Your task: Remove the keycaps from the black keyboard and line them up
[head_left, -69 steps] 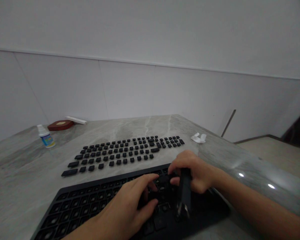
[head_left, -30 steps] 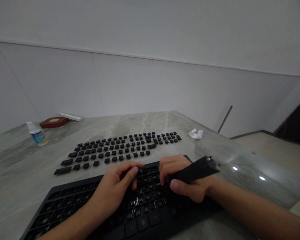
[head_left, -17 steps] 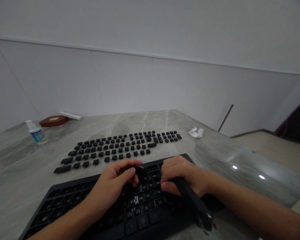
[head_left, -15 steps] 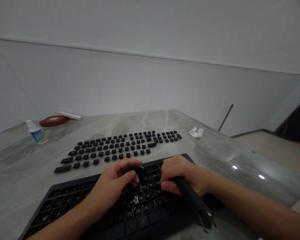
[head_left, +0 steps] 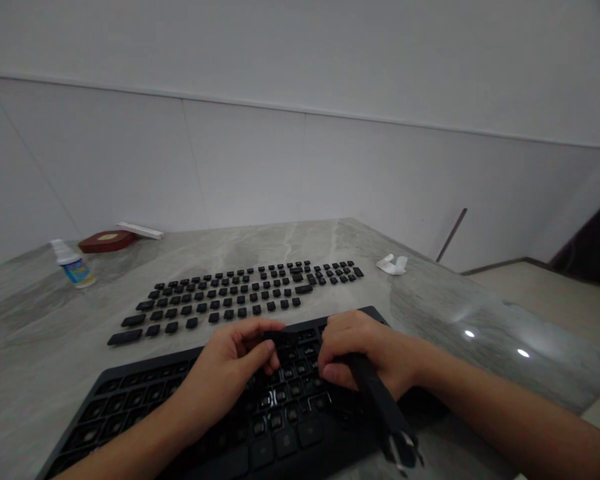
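A black keyboard (head_left: pixel 107 407) lies before me, most of its keys removed so that the sockets show; a few keys (head_left: pixel 286 440) remain at its near edge. My left hand (head_left: pixel 237 357) is over the keyboard's middle, thumb and fingers curled together near its far edge. Something dark shows at those fingertips, but it blends with the keyboard. In my closed right hand (head_left: pixel 357 350) is a black-handled tool (head_left: pixel 380 393) with thin metal prongs at its near end. That fist sits low over the keyboard's right part, hiding the tool's other end.
Loose black keycaps (head_left: pixel 241 312) lie in rows beyond the keyboard on the grey marbled table (head_left: pixel 220 247). Crumpled white tissue (head_left: pixel 393 265) is at the right. A spray bottle (head_left: pixel 75 268), a reddish-brown box (head_left: pixel 107 241) and a white strip (head_left: pixel 141 231) stand far left, near the wall.
My right hand has shifted slightly left, and the pronged near end of the tool has swung left and a little down. My left hand has barely moved.
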Demonstrator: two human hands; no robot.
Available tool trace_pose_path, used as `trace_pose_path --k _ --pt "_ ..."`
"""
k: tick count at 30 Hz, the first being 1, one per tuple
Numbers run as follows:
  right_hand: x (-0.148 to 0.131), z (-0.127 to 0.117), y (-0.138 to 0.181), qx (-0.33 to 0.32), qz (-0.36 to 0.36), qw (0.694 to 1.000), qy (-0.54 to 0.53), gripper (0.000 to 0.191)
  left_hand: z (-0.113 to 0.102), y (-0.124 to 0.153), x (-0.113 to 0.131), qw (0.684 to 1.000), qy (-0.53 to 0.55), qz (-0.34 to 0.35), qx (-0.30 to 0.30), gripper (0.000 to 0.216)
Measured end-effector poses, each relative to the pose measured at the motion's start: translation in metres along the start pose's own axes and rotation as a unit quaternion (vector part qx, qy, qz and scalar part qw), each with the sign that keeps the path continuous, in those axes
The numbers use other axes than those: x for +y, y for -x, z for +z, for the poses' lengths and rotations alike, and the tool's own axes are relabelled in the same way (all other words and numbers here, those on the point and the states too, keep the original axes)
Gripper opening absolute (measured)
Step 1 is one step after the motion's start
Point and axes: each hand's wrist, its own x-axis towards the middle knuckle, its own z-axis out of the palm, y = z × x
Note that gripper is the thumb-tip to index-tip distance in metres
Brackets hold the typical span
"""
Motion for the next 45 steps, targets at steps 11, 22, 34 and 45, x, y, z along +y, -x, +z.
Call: trace_pose_path --k 11,22,34,45 --pt "0.004 -0.003 0.002 -0.01 -0.048 0.997 -0.058 0.017 -0.001 0.0 -0.002 0.999 -0.031 0.004 -0.011 0.038" --pt "-0.006 0.017 0.0 0.029 0.085 0.994 -0.062 0.024 0.002 0.003 -0.001 0.998 -0.056 0.009 -0.015 0.037" --pt "-0.014 0.027 -0.009 0.051 0.317 0.93 -0.181 0.011 0.002 0.005 0.001 0.996 -0.068 0.046 -0.036 0.017" --pt "-0.015 0.035 -0.01 0.116 0.345 0.912 -0.187 0.009 0.003 0.005 0.001 0.996 -0.069 0.032 -0.039 0.031"
